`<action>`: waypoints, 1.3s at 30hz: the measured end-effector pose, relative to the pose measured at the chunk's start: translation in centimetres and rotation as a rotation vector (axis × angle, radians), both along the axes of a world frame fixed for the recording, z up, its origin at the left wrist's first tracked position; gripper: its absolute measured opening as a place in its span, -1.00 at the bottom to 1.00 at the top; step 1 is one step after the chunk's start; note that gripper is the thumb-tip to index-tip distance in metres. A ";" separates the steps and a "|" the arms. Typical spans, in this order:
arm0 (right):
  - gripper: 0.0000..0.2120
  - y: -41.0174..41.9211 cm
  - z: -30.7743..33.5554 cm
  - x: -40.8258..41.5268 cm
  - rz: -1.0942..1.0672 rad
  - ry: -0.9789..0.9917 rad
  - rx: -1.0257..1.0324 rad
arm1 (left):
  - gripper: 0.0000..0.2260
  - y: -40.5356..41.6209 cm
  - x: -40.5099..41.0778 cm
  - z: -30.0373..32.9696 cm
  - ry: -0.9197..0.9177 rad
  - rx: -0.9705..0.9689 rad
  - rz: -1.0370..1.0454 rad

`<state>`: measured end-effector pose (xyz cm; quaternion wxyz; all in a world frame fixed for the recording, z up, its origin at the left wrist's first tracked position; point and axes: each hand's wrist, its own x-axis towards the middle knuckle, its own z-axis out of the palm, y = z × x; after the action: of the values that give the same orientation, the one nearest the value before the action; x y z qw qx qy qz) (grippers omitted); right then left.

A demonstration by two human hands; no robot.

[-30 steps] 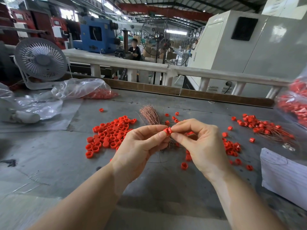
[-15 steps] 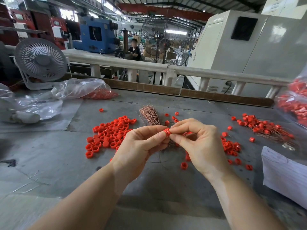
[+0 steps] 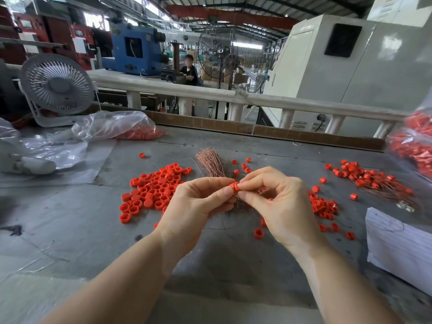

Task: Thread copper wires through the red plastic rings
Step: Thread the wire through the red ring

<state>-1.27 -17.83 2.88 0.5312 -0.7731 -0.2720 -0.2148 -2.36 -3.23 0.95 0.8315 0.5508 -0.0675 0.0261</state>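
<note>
Two bags [image 3: 117, 126] of red rings [image 3: 142, 135]

both hands [image 3: 236, 204] pinching red ring [image 3: 234, 186], grey table [image 3: 70, 230]

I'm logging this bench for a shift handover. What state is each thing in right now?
Left hand: pinching the held red ring.
Right hand: grip closed on the same ring.
Held red ring: off the table, between both hands' fingertips.
Copper wire bundle: lying on the table, ends fanned out.
Loose red rings: piled left, no wires visible.
Wired rings: piled right, wires trailing.
Desk fan: upright; running or not, cannot tell.
Plastic bag: lying slumped, rings inside.
</note>
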 end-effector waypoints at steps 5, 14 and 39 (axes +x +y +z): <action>-0.78 0.0 -0.1 0.0 -0.008 -0.029 -0.020 | -0.80 0.0 -0.1 0.0 -0.004 0.010 0.015; -0.76 0.1 -0.1 -0.1 -0.024 -0.034 -0.036 | -0.78 0.0 -0.1 0.1 -0.003 0.029 0.042; -0.90 0.2 -0.6 0.0 -0.079 -0.129 -0.132 | -0.76 0.0 -0.1 0.0 0.055 -0.015 0.011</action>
<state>-1.25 -17.67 2.32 0.4516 -0.8012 -0.2883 -0.2666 -2.45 -3.26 0.94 0.8371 0.5453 -0.0414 0.0163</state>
